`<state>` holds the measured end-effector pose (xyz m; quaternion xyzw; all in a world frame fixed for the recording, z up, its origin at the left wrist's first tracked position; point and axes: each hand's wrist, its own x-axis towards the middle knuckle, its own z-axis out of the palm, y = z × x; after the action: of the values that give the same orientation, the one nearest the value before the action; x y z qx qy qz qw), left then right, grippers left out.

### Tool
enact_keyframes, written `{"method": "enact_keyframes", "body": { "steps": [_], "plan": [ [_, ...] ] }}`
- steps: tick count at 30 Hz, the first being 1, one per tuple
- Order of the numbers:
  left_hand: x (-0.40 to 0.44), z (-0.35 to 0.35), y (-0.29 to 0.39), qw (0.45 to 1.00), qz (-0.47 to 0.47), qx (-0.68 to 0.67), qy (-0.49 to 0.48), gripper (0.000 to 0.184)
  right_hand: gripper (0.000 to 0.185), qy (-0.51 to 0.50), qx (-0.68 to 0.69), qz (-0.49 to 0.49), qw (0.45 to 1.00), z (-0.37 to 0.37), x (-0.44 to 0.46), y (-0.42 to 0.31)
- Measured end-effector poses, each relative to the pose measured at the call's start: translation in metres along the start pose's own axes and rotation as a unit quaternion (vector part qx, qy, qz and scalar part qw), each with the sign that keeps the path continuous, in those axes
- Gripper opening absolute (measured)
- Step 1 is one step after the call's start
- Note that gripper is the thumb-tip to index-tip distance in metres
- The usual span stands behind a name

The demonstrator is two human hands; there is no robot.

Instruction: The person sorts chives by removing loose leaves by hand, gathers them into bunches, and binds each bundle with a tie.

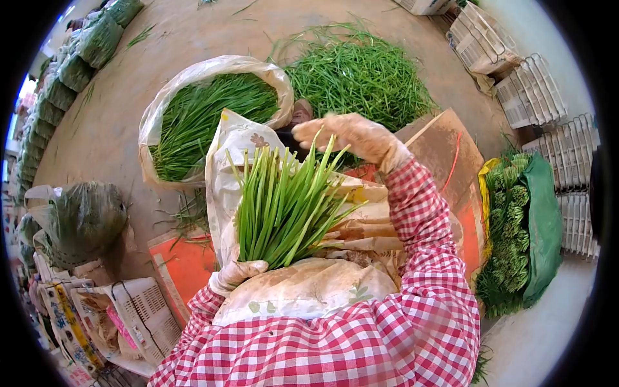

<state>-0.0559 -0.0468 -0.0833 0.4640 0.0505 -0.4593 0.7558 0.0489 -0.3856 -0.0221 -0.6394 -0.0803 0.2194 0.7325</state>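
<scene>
A bunch of long green chives [284, 206] lies over my lap, its tips fanned away from me. My left hand [238, 276], in a pale soiled glove, is closed around the near end of the bunch. Above the far tips on the right, my gloved right hand [351, 137] is raised with fingers stretched out, and nothing shows in it. Under the chives spreads a stained white apron [309, 287] with a printed pattern. The fingers of my left hand are partly hidden by the leaves.
Ahead stands an open white sack [151, 122] filled with chives. A loose green heap [367, 77] lies on the floor beside it. To the right, bundled chives [509, 226] sit in a green-and-yellow wrap. Plastic crates [532, 90] line the right wall; stuffed bags [97, 42] line the left.
</scene>
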Motion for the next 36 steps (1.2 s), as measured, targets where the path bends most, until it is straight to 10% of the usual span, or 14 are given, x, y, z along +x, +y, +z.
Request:
{"method": "enact_keyframes", "body": {
  "steps": [6,13,14,16,19,28,29,32,34,35,36],
  "plan": [
    [0.007,-0.032,-0.021,0.995,-0.023,-0.101,-0.014,0.058,0.028,0.2,0.077,-0.103,0.971,-0.006,0.011,-0.022],
    [-0.001,-0.031,-0.014,0.995,-0.002,-0.096,-0.032,0.053,0.026,0.609,0.088,-0.36,0.702,-0.114,-0.045,-0.059],
    [0.0,-0.021,-0.01,0.993,0.007,-0.113,-0.032,0.056,0.026,0.607,0.087,-0.36,0.704,-0.118,-0.052,-0.051],
    [0.0,-0.007,-0.004,0.988,0.023,-0.148,-0.032,0.061,0.028,0.432,-0.1,-0.167,0.881,-0.116,-0.065,-0.023],
    [0.001,-0.021,-0.013,0.988,0.019,-0.153,-0.024,0.069,0.034,0.186,-0.002,0.009,0.983,-0.032,-0.049,0.007],
    [0.021,-0.102,-0.061,0.992,-0.031,-0.014,-0.123,0.044,0.04,0.071,0.043,-0.066,0.994,0.054,0.006,-0.006],
    [0.005,-0.023,-0.002,0.999,0.009,-0.047,-0.017,0.047,0.035,0.082,0.04,-0.02,0.996,0.057,0.0,-0.022],
    [0.013,-0.022,0.0,0.981,0.016,-0.192,-0.036,0.055,0.033,0.234,-0.093,-0.155,0.955,0.034,0.003,-0.029],
    [0.016,-0.044,-0.011,0.988,0.061,-0.142,-0.022,0.072,0.032,0.382,-0.327,-0.222,0.836,-0.016,-0.002,-0.031],
    [0.017,-0.051,-0.012,0.983,0.063,-0.17,-0.032,0.072,0.03,0.158,0.068,-0.318,0.933,-0.108,-0.007,-0.032],
    [0.018,-0.056,-0.011,0.977,0.067,-0.197,-0.044,0.071,0.03,0.153,0.072,-0.319,0.933,-0.095,-0.011,-0.045]
  ]
}}
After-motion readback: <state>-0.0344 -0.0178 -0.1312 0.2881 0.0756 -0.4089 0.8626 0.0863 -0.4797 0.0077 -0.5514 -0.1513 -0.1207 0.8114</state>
